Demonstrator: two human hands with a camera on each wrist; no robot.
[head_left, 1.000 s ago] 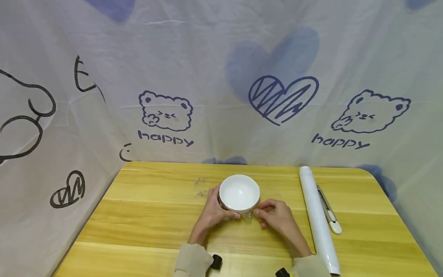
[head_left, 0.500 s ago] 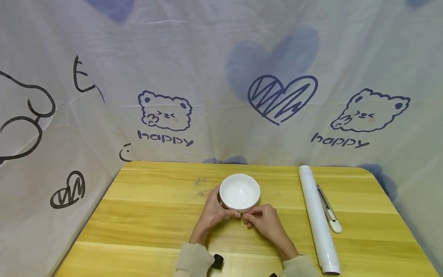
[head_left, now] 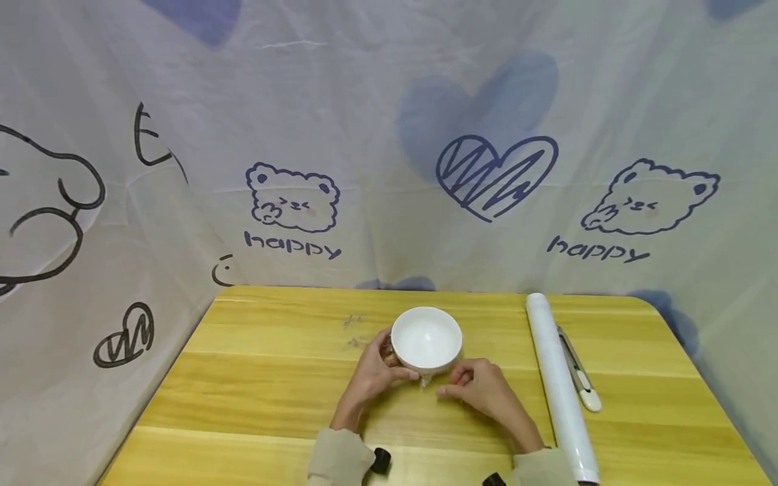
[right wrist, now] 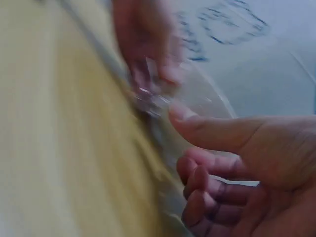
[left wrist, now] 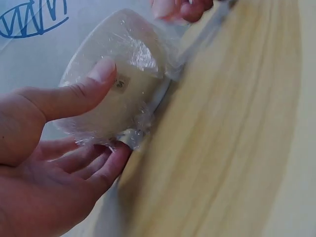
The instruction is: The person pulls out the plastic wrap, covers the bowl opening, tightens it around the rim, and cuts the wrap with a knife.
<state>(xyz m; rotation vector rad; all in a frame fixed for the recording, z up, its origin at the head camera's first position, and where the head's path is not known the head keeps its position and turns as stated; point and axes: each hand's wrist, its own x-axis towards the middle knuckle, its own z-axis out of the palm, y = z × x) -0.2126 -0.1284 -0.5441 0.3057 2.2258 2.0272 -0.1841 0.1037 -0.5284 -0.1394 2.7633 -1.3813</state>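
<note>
A white bowl (head_left: 427, 337) stands rim up near the middle of the table, its inside showing. Clear plastic wrap (left wrist: 143, 54) clings in wrinkles round its outer wall, and a small tuft sticks out at the front in the head view. My left hand (head_left: 373, 371) grips the bowl from the left, thumb pressed on the wrapped wall and fingers under its lower side. Just off the bowl's front right is my right hand (head_left: 483, 388), its fingers loosely bent. The right wrist view, somewhat blurred, shows a gap between that thumb and the fingers, with nothing held.
A long white roll of plastic wrap (head_left: 559, 385) lies on the wooden table (head_left: 261, 391) to the right. Beside it lies a utility knife (head_left: 580, 374) with a white end. A printed cloth (head_left: 377, 135) hangs behind the table.
My right hand moved left to the bowl's front, close to the left thumb, then drew back right, away from it. The bowl has shifted slightly right in my left hand's grip.
</note>
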